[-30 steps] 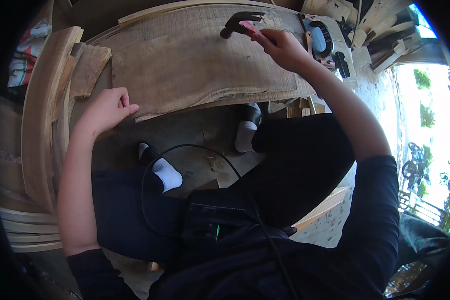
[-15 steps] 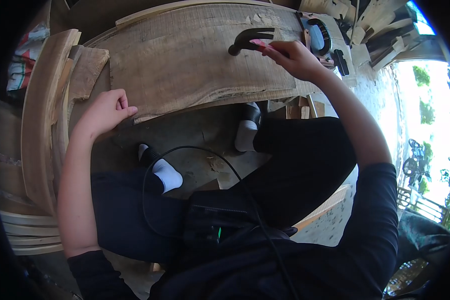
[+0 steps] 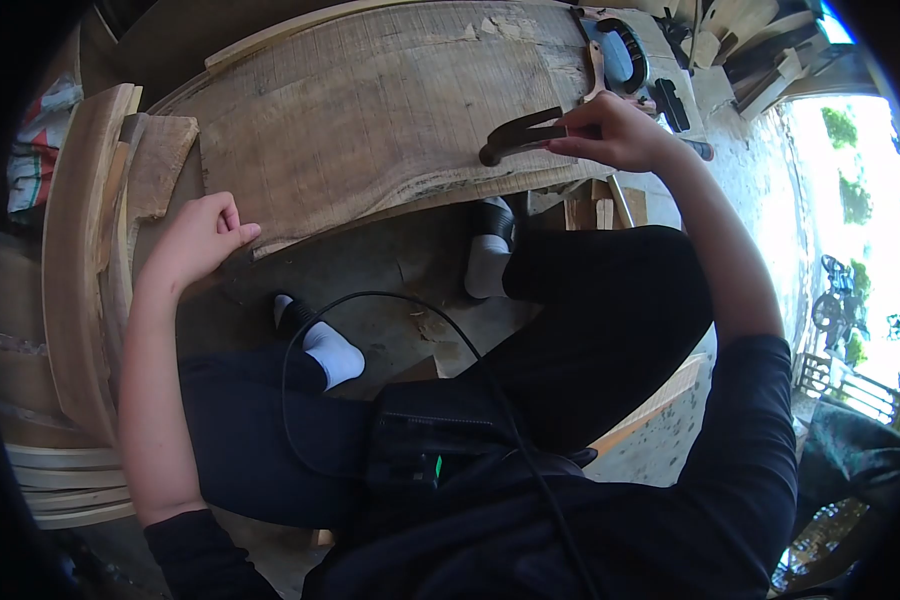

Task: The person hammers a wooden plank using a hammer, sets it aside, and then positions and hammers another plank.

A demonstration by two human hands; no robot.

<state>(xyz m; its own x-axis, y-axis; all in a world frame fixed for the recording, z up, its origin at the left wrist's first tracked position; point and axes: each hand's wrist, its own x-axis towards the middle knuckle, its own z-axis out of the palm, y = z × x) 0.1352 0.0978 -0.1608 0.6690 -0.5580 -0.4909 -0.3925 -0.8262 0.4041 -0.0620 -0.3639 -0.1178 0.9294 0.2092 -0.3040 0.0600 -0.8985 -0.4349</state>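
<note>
My right hand (image 3: 615,137) is closed around a claw hammer (image 3: 515,135), gripping it near its dark head. The hammer is over the front right part of a wide wooden slab (image 3: 360,120), its round face towards the left. Whether it touches the wood I cannot tell. At the slab's front left corner, my left hand (image 3: 206,238) is closed, with fingers curled and thumb out to the right. Anything inside those fingers is hidden.
Several tools lie at the slab's right end, among them a black curved-handled tool (image 3: 625,55) and a black block-like item (image 3: 672,105). Upright boards (image 3: 80,250) stand at my left. A black cable (image 3: 370,294) loops over my lap. Wood scraps (image 3: 735,35) are piled at the back right.
My right hand has lowered the hammer towards the slab's front edge and slightly right. The left hand stays at the corner, still closed. The whole view has shifted slightly.
</note>
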